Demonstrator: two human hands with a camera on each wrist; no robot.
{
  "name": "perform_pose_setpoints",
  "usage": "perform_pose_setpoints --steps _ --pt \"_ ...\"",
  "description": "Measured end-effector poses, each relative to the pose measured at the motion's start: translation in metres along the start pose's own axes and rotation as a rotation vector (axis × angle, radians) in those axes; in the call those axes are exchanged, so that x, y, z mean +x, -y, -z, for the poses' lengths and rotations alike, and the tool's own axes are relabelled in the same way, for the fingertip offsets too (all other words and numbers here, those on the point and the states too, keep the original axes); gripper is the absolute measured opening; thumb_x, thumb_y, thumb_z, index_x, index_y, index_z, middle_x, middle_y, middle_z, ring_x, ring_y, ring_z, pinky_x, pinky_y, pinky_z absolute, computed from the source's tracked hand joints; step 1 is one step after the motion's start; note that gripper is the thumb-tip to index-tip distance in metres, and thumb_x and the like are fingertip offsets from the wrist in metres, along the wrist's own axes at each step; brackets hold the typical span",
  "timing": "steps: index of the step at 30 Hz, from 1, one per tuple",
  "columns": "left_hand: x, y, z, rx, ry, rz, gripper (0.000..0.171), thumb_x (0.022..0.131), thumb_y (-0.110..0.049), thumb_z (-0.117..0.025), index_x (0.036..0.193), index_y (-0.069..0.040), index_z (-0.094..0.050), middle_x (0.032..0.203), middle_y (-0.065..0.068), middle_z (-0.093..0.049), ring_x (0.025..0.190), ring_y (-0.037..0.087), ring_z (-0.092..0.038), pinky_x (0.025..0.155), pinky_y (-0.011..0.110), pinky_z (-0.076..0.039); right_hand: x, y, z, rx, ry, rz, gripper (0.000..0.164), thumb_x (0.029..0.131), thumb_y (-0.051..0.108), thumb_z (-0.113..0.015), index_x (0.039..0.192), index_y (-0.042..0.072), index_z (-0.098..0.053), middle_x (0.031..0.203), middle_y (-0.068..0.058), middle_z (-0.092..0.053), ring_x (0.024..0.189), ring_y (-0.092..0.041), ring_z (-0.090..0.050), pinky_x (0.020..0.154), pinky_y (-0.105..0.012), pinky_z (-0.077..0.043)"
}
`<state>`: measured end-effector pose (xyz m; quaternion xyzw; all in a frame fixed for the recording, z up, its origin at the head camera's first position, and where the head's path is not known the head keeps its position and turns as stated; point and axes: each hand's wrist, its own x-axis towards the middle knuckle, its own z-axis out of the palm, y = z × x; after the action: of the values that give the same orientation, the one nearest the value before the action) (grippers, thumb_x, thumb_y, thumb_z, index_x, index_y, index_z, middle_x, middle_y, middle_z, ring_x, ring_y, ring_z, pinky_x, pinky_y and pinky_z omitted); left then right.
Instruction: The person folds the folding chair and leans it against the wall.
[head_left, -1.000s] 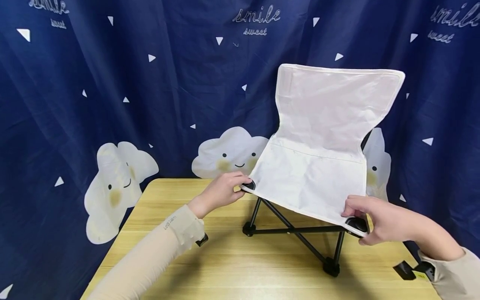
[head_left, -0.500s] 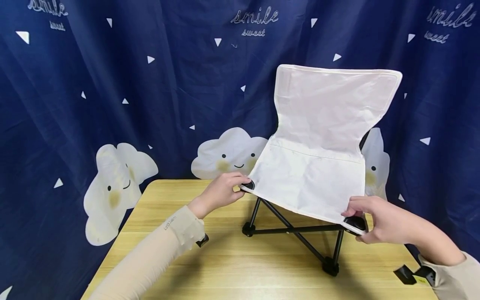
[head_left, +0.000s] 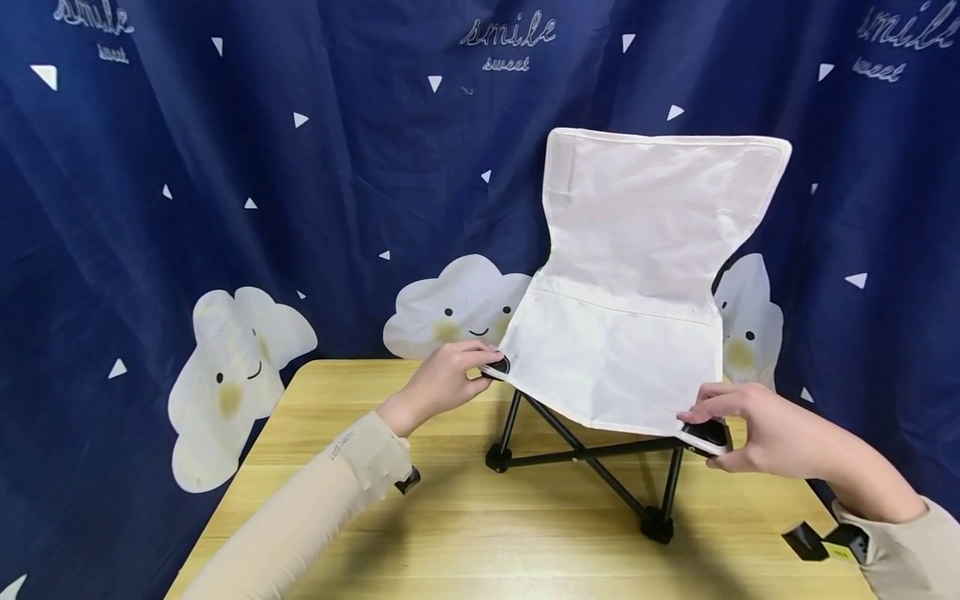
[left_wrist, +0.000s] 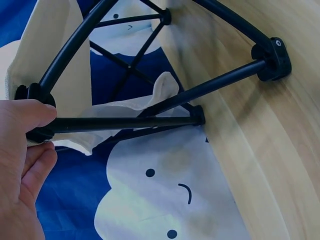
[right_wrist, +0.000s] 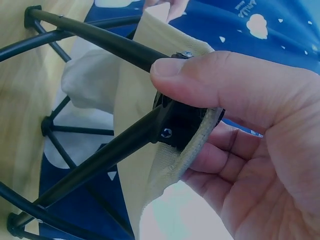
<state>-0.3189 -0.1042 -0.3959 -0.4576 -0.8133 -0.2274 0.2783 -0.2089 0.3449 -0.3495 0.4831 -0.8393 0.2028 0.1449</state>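
Observation:
A folding chair with a white fabric seat and back stands unfolded on the wooden table, on crossed black tube legs. My left hand pinches the seat's front left corner, at its black plastic cap. In the left wrist view the thumb of the left hand lies against the black joint under that corner. My right hand grips the front right corner. Seen from the right wrist, the right hand has its thumb on the black corner joint below, with fingers on the fabric's other side.
The wooden table has its left edge and rounded back corner in view. Behind it hangs a dark blue curtain with white clouds and triangles. Black devices sit at both cuffs, the right one with a yellow label.
The chair has shifted slightly left in the head view, its front right corner and leg rising a little. My right hand moves up with that corner. The left hand keeps its hold almost unmoved.

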Motion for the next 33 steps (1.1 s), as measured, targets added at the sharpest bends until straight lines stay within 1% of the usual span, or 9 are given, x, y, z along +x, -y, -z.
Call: perform_pose_setpoints --steps 5,11,15,20,26,28,30,32,33 --pt "0.0012 0.0018 0.0008 -0.004 -0.002 0.009 0.036 0.083 0.002 -0.09 0.119 -0.002 -0.083 0.114 0.011 -0.082 0.107 0.026 -0.08 0.094 0.035 -0.066 0.0045 -0.0011 -0.0001 0.003 -0.003 0.004 0.063 0.054 -0.002 -0.1 0.115 0.004 -0.082 0.104 0.015 -0.069 0.096 0.002 -0.064 0.083 -0.006 -0.048" --pt "0.0021 0.0013 0.0035 0.003 -0.003 0.018 0.034 0.085 0.002 -0.089 0.118 -0.001 -0.082 0.114 0.012 -0.082 0.108 0.027 -0.08 0.095 0.036 -0.066 0.0085 -0.0031 -0.0006 0.006 -0.013 0.016 0.062 0.056 -0.001 -0.101 0.115 0.004 -0.083 0.104 0.014 -0.07 0.092 0.002 -0.061 0.077 -0.009 -0.047" --pt "0.0027 0.0006 0.0052 0.007 -0.005 0.017 0.034 0.085 0.001 -0.089 0.119 -0.001 -0.082 0.114 0.012 -0.081 0.109 0.028 -0.08 0.096 0.036 -0.066 0.0087 -0.0051 -0.0018 0.011 -0.039 0.027 0.063 0.054 -0.002 -0.101 0.114 0.005 -0.083 0.103 0.012 -0.073 0.09 0.002 -0.062 0.076 -0.01 -0.047" --pt "0.0017 0.0022 0.0062 0.018 0.001 0.007 0.036 0.085 0.0 -0.09 0.12 -0.001 -0.082 0.116 0.012 -0.081 0.11 0.028 -0.079 0.097 0.037 -0.066 0.0077 -0.0061 -0.0049 0.017 -0.103 0.05 0.065 0.049 -0.005 -0.099 0.11 0.008 -0.083 0.101 0.008 -0.077 0.089 -0.001 -0.067 0.082 -0.008 -0.05" --pt "0.0014 0.0044 0.008 -0.018 0.024 0.011 0.035 0.088 -0.001 -0.089 0.122 -0.002 -0.081 0.118 0.011 -0.081 0.112 0.028 -0.079 0.099 0.036 -0.065 0.0044 -0.0038 -0.0057 -0.031 -0.142 0.058 0.07 0.046 -0.005 -0.1 0.11 0.017 -0.083 0.107 0.011 -0.077 0.094 -0.001 -0.069 0.088 -0.007 -0.051" --pt "0.0016 0.0054 0.0083 -0.028 0.029 0.018 0.035 0.088 -0.001 -0.088 0.123 -0.002 -0.081 0.119 0.011 -0.08 0.113 0.028 -0.078 0.1 0.036 -0.065 0.0031 -0.0029 -0.0055 -0.047 -0.15 0.053 0.063 0.053 0.002 -0.103 0.11 0.019 -0.083 0.109 0.012 -0.076 0.097 -0.001 -0.068 0.089 -0.007 -0.051" --pt "0.0013 0.0062 0.0086 -0.032 0.03 0.023 0.036 0.088 -0.002 -0.089 0.123 -0.003 -0.081 0.119 0.01 -0.08 0.114 0.028 -0.078 0.1 0.036 -0.064 0.0025 -0.0017 -0.0065 -0.056 -0.161 0.052 0.046 0.069 0.02 -0.104 0.11 0.02 -0.082 0.109 0.011 -0.074 0.097 -0.001 -0.066 0.089 -0.007 -0.05" --pt "0.0004 0.0068 0.0086 -0.03 0.029 0.027 0.037 0.087 -0.002 -0.09 0.123 -0.003 -0.081 0.119 0.01 -0.08 0.114 0.028 -0.078 0.101 0.036 -0.064 0.0019 0.0 -0.0083 -0.063 -0.176 0.051 0.033 0.087 0.041 -0.093 0.109 0.019 -0.082 0.107 0.009 -0.073 0.096 -0.002 -0.064 0.089 -0.008 -0.048" --pt "0.0 0.007 0.0085 -0.029 0.028 0.028 0.037 0.087 -0.002 -0.09 0.123 -0.003 -0.081 0.119 0.01 -0.08 0.115 0.028 -0.078 0.101 0.036 -0.064 0.0016 0.0009 -0.0093 -0.079 -0.183 0.055 0.035 0.094 0.05 -0.084 0.109 0.018 -0.082 0.106 0.009 -0.073 0.096 -0.002 -0.064 0.088 -0.009 -0.048"
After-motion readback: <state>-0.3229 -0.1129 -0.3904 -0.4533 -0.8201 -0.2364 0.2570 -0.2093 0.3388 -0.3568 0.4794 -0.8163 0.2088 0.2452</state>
